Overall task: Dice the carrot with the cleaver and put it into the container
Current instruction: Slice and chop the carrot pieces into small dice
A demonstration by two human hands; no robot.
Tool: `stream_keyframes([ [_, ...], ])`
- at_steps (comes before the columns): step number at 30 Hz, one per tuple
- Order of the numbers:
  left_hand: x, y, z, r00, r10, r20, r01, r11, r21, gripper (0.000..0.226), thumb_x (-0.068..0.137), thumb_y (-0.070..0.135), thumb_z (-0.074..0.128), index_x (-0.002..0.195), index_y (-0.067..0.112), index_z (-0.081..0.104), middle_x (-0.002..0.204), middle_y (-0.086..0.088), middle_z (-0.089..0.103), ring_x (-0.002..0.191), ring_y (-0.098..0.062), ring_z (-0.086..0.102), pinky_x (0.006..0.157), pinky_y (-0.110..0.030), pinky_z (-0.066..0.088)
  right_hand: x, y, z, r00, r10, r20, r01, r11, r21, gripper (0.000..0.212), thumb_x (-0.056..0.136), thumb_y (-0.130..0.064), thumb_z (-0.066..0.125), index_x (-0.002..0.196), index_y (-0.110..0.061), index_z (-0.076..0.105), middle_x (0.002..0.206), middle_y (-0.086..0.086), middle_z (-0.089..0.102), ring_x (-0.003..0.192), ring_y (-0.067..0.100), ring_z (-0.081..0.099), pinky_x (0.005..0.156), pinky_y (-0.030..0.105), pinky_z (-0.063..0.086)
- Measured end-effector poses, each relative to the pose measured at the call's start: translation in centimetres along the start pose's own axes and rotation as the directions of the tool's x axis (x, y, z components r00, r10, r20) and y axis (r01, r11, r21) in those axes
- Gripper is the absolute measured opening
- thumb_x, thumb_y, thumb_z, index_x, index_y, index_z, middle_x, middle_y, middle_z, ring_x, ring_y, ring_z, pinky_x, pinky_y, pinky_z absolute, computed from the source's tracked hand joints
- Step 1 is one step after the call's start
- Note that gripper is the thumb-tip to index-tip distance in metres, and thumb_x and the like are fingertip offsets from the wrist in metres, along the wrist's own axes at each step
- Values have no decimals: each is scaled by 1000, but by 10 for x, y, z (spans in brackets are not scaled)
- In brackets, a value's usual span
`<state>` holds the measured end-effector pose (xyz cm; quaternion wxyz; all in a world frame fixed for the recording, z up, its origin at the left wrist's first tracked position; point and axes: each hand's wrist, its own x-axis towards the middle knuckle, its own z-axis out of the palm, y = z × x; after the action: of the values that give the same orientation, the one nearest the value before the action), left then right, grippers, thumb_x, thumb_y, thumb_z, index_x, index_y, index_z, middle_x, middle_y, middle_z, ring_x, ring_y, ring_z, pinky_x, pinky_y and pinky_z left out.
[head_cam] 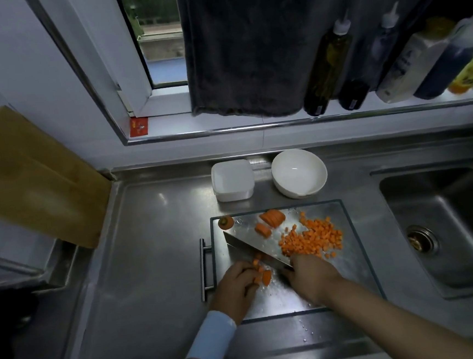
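Steel surface is carrying a board of diced carrot, the container sitting behind it. Right hand fingers are gripping the cleaver; left hand fingers are clutching carrot strips.

The left hand, blue band at its wrist, curls down over carrot pieces. Beside it the right hand grips the cleaver.

Cleaver is slanting, edge down, over orange carrot pieces. Diced carrot is lying heaped right of the blade, sliced stack behind. White square container is standing farther back.
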<state>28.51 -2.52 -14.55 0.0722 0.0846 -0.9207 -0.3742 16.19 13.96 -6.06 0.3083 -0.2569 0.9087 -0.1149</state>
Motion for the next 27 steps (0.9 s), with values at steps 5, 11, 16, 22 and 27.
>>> stream_keyframes([
  [5,10,-12,1,998,61,-11,-61,998,14,18,84,29,59,90,20,73,97,5,64,85,-12,61,79,-19,50,-1,0,2,1000,-6,1,6,1000,16,29,96,-49,52,103,-23,60,97,2,69,87,21,65,67,28,45],
  [11,13,-15,3,999,31,-19,-32,999,-38,13,81,20,72,93,21,71,101,8,61,89,-8,58,82,-19,49,-3,4,0,1000,16,-3,-16,1000,2,36,96,-56,48,99,-23,62,95,2,68,86,20,64,73,31,50],
  [16,12,-18,4,997,74,4,-74,997,-15,15,80,20,73,95,24,71,99,7,63,90,-9,58,82,-26,51,-4,5,0,999,34,5,-34,999,20,36,95,-55,49,101,-23,63,95,2,69,86,21,65,78,35,54],
  [22,2,-13,4,995,96,-32,-97,995,-21,23,85,29,68,107,26,67,115,12,55,104,-3,53,91,-20,46,-9,5,2,999,40,-1,-40,999,19,33,96,-52,51,99,-21,62,100,5,70,90,23,66,70,28,45],
  [27,-1,0,11,985,169,-34,-167,984,62,11,87,25,63,96,23,69,106,8,57,96,-11,54,80,-23,48,-13,4,4,999,37,-6,-37,999,21,32,96,-49,50,103,-20,63,101,5,70,91,23,66,73,29,48],
])
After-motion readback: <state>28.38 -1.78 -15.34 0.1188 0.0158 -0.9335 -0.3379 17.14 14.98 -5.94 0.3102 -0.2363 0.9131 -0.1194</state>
